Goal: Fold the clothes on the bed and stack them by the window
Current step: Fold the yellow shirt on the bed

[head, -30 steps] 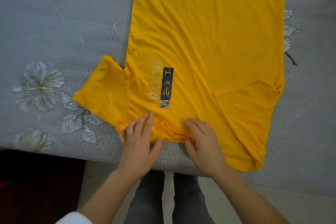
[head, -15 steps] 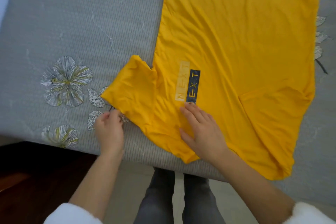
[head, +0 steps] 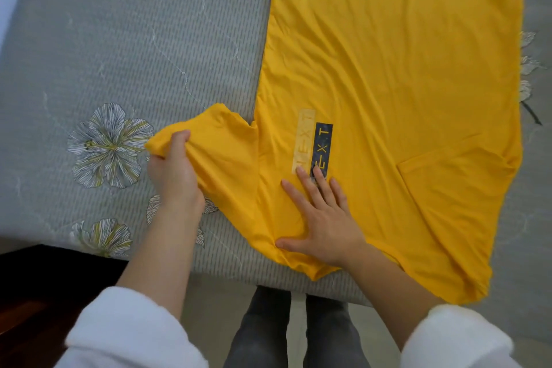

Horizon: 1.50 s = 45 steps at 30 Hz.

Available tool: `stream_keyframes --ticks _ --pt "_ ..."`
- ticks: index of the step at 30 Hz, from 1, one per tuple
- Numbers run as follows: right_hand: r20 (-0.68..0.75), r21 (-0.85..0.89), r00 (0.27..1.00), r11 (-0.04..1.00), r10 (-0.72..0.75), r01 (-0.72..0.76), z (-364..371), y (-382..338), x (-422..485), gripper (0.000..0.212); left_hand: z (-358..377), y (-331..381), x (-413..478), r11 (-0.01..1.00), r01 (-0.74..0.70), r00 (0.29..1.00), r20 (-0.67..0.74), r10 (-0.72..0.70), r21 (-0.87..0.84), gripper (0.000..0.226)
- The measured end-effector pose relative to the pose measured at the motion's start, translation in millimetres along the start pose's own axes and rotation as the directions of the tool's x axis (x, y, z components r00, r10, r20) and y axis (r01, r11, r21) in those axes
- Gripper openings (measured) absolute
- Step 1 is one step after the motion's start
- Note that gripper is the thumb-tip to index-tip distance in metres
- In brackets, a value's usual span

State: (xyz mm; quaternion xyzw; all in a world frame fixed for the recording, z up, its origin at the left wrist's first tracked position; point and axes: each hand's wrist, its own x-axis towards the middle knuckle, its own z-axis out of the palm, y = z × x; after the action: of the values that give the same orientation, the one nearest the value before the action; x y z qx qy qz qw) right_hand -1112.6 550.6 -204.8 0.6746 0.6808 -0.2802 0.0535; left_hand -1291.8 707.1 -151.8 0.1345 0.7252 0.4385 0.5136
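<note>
Grey bed (head: 125, 39), one yellow shirt (head: 403, 84), left hand (head: 174, 176) gripping sleeve (head: 215, 140), right hand (head: 325, 218) flat.

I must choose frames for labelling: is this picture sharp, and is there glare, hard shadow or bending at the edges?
Head view: soft even light, no glare on the yellow T-shirt, faint shadow by the right hand; head view: the print reads clearly, the left hand gripping the sleeve is sharp; head view: the bed edge slants, mild wide-angle bending.

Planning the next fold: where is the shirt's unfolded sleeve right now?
Head view: the sleeve sticks out left of the shirt over the bed cover, its end gripped by the left hand, beside the printed flower.
</note>
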Motion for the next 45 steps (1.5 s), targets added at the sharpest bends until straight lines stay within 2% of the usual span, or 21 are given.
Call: stream_keyframes --ticks 1,2,3,4,5,7,9,11,13,15,17,22,24,27,30,33,35,38,40,42,45 --pt "0.007 0.008 1.0 1.0 0.0 0.0 -1 0 0 0.105 0 -1 -6 0.975 -0.195 0.981 0.011 0.195 0.108 0.012" --pt "0.011 0.02 1.0 1.0 -0.005 0.005 -2 -1 0 0.105 1 -3 -12 0.898 -0.384 0.923 0.085 0.375 0.216 0.014" --pt "0.005 0.039 1.0 0.999 -0.016 0.016 -3 -2 0 0.103 3 -7 -18 0.789 -0.545 0.838 0.213 0.502 0.283 0.015" --pt "-0.013 0.072 1.0 0.997 -0.028 0.028 -6 -3 -1 0.1 6 -12 -25 0.675 -0.67 0.739 0.373 0.562 0.31 0.016" --pt "-0.055 0.116 0.998 0.993 -0.03 0.037 -9 -4 -3 0.095 8 -18 -31 0.572 -0.765 0.627 0.542 0.559 0.295 0.015" --pt "-0.219 0.202 0.976 0.979 0.011 0.034 -14 -2 -11 0.078 7 -35 -41 0.404 -0.889 0.381 0.836 0.395 0.215 0.012" --pt "-0.359 0.233 0.928 0.972 0.104 -0.019 -16 6 -24 0.059 -2 -54 -42 0.22 -0.961 0.202 0.969 0.144 0.167 0.047" --pt "-0.378 0.269 0.902 0.957 0.207 -0.106 -14 21 -41 0.055 -15 -68 -37 -0.021 -0.988 0.156 0.984 -0.081 0.155 0.066" --pt "-0.331 0.283 0.902 0.941 0.279 -0.187 -12 36 -58 0.056 -25 -77 -32 -0.203 -0.974 0.144 0.967 -0.209 0.101 0.071" --pt "-0.316 0.261 0.902 0.941 0.293 -0.214 -11 50 -73 0.057 -29 -79 -31 -0.248 -0.967 0.121 0.969 -0.217 0.066 0.073" --pt "-0.342 0.236 0.897 0.95 0.279 -0.205 -12 63 -89 0.055 -30 -78 -33 -0.234 -0.971 0.087 0.979 -0.187 0.042 0.074" --pt "-0.29 0.175 0.933 0.971 0.211 -0.165 -20 102 -143 0.064 -50 -85 -45 -0.289 -0.947 -0.059 0.959 -0.277 -0.142 0.078" --pt "-0.235 0.13 0.955 0.979 0.182 -0.155 -18 118 -167 0.069 -58 -91 -52 -0.347 -0.922 -0.066 0.954 -0.293 -0.171 0.076" --pt "-0.126 0.039 0.971 0.979 0.204 -0.201 -13 135 -192 0.091 -57 -96 -61 -0.46 -0.875 -0.023 0.961 -0.274 -0.153 0.077" --pt "-0.082 -0.028 0.976 0.978 0.203 -0.206 -8 142 -195 0.099 -47 -102 -70 -0.509 -0.845 -0.002 0.953 -0.303 -0.164 0.087" --pt "-0.145 -0.016 0.974 0.984 0.172 -0.176 -6 148 -181 0.088 -35 -102 -78 -0.537 -0.841 0.1 0.955 -0.278 -0.069 0.093" --pt "-0.154 0.006 0.967 0.979 0.202 -0.203 -9 150 -169 0.077 -27 -98 -81 -0.532 -0.845 0.193 0.957 -0.219 0.048 0.088" --pt "-0.187 0.04 0.953 0.972 0.237 -0.234 -17 154 -154 0.053 -21 -96 -81 -0.494 -0.857 0.27 0.946 -0.18 0.151 0.07" --pt "-0.147 0.068 0.939 0.951 0.31 -0.303 -28 158 -147 0.041 -17 -93 -83 -0.448 -0.862 0.342 0.925 -0.168 0.237 0.061" --pt "-0.071 0.17 0.925 0.919 0.372 -0.357 -39 164 -145 0.037 -14 -90 -90 -0.453 -0.842 0.425 0.878 -0.22 0.294 0.056" --pt "0.0 0.329 0.939 0.887 0.343 -0.324 -52 174 -157 0.033 -18 -83 -101 -0.359 -0.836 0.521 0.803 -0.288 0.414 0.048"
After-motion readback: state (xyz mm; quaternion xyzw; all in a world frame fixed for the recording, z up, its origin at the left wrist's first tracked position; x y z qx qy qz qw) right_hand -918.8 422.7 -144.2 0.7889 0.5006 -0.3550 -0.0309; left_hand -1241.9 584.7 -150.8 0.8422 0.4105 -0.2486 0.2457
